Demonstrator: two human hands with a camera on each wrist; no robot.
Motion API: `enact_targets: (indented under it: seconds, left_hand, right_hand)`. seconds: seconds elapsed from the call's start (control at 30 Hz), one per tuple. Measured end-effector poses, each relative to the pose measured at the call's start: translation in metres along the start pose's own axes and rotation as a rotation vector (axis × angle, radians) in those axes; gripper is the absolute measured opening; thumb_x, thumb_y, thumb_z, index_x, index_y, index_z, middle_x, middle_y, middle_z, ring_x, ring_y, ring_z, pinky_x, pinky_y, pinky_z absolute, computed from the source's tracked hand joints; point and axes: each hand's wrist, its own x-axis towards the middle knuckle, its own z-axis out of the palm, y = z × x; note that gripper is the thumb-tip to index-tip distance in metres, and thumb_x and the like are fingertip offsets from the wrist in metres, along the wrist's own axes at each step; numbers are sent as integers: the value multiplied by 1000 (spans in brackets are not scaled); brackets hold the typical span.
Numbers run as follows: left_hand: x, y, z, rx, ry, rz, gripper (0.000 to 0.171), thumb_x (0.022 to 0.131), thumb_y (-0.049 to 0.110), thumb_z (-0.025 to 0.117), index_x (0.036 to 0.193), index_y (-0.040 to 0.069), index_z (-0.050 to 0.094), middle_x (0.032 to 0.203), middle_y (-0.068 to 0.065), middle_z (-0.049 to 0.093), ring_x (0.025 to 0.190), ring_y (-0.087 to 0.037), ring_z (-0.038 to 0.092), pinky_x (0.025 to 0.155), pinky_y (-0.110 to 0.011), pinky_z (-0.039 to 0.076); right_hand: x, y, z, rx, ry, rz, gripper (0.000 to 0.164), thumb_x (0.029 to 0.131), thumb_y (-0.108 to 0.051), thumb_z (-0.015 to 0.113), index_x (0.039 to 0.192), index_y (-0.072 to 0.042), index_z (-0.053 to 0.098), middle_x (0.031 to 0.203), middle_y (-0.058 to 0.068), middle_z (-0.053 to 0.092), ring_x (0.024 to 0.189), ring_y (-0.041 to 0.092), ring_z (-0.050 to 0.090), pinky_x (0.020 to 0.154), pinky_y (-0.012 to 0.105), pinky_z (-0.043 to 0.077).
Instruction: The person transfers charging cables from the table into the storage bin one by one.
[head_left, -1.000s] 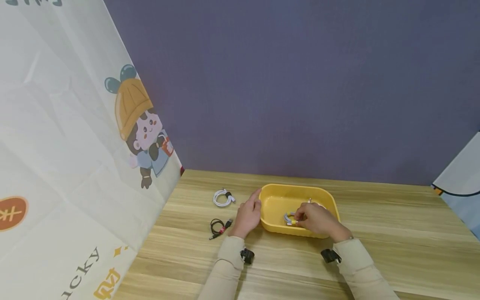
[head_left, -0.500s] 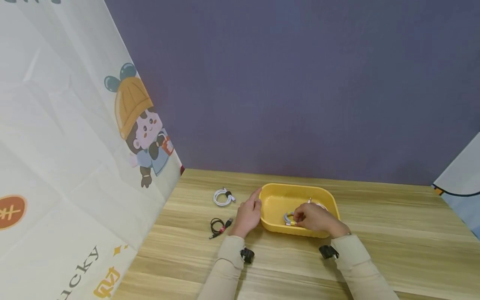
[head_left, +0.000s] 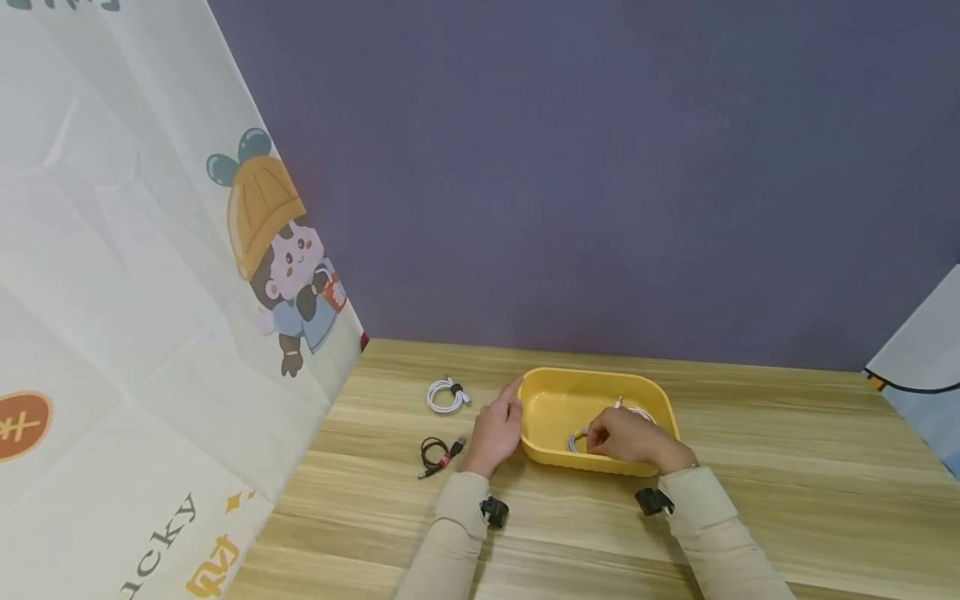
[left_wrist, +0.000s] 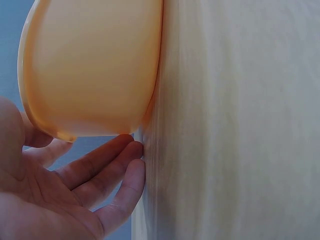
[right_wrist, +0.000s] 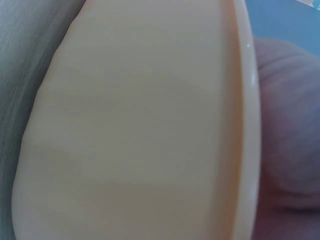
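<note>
My left hand rests against the left end of a yellow plastic basket, fingers extended. In the left wrist view its fingertips touch the basket's end wall low by the tabletop. Inside the basket, my right hand has its fingers curled down on a coiled grey-white cable, whose loop shows left of the fingertips. Behind this hand lies a white cable, partly covered, with a plug sticking up. The right wrist view shows the basket's outer wall hiding the fingers.
Left of the basket lie a coiled white cable with a black strap and, nearer, a black USB cable with a red tie. A dark blue partition stands behind the wooden table. A printed white sheet hangs at left.
My right hand has shifted slightly left over the grey-white cable, and the cable's plug end near the fingertips is now hidden. The left hand and basket have stayed in place.
</note>
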Motion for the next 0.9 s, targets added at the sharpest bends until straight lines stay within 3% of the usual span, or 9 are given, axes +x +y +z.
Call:
enact_targets:
  seconds: [0.5, 0.7, 0.9]
  left_hand:
    - [0, -1, 1, 36, 14, 1, 47, 109, 27, 41, 155, 34, 45, 108, -10, 74, 78, -20, 60, 68, -34, 47]
    - [-1, 0, 0, 29, 13, 2, 47, 109, 26, 41, 155, 33, 45, 110, -6, 73, 75, -18, 59, 68, -33, 47]
    - [-1, 1, -1, 14, 6, -3, 47, 109, 26, 41, 155, 33, 45, 109, -7, 73, 65, -15, 54, 63, -31, 45]
  right_hand:
    - [-2, 1, 3, 14, 40, 21, 14, 94, -13, 72, 81, -18, 74, 77, -11, 68, 62, 4, 47, 61, 24, 41]
    - [-9, 3, 1, 51, 159, 36, 6, 97, -12, 69, 94, -10, 75, 78, -3, 69, 64, 4, 54, 58, 24, 45]
    - [-25, 11, -1, 39, 351, 49, 9, 100, -14, 66, 104, -10, 73, 83, -5, 66, 69, 3, 51, 61, 24, 44]
